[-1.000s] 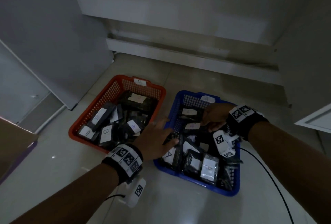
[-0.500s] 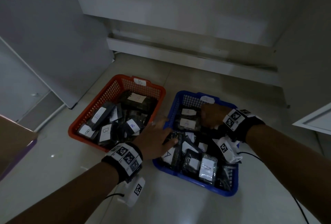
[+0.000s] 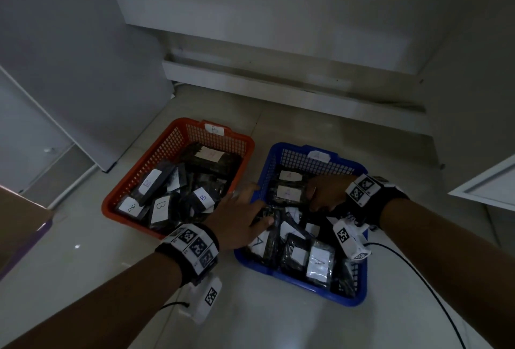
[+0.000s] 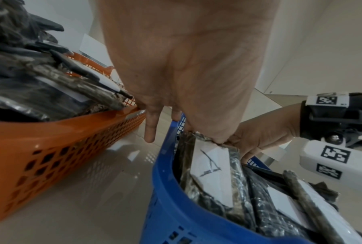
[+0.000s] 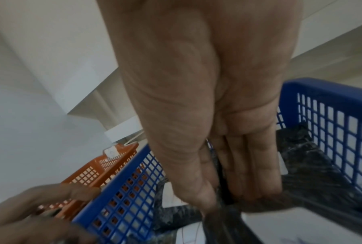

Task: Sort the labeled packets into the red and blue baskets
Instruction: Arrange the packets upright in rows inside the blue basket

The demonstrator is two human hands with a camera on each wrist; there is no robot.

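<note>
A red basket (image 3: pixel 156 161) holds several dark packets with white B labels (image 3: pixel 160 207). To its right, the blue basket (image 3: pixel 289 277) holds several packets labelled A (image 3: pixel 317 263). My left hand (image 3: pixel 237 217) lies over the blue basket's left rim with fingers straight. In the left wrist view its thumb side rests on the top edge of an A packet (image 4: pixel 213 165). My right hand (image 3: pixel 320 198) is inside the blue basket. In the right wrist view its thumb and fingers (image 5: pixel 259 181) pinch a dark packet (image 5: pixel 219 217), whose label is hidden.
Both baskets sit on a pale tiled floor. A white ledge (image 3: pixel 278 81) runs behind them and a white cabinet door (image 3: pixel 83 69) stands at the left. A cardboard box (image 3: pixel 16 223) sits near left, a white panel (image 3: pixel 487 181) at right. A black cable (image 3: pixel 418 273) trails from my right wrist.
My right hand has dropped lower into the blue basket and slightly toward me, closing on a packet. My left hand has stayed over the blue basket's left rim.
</note>
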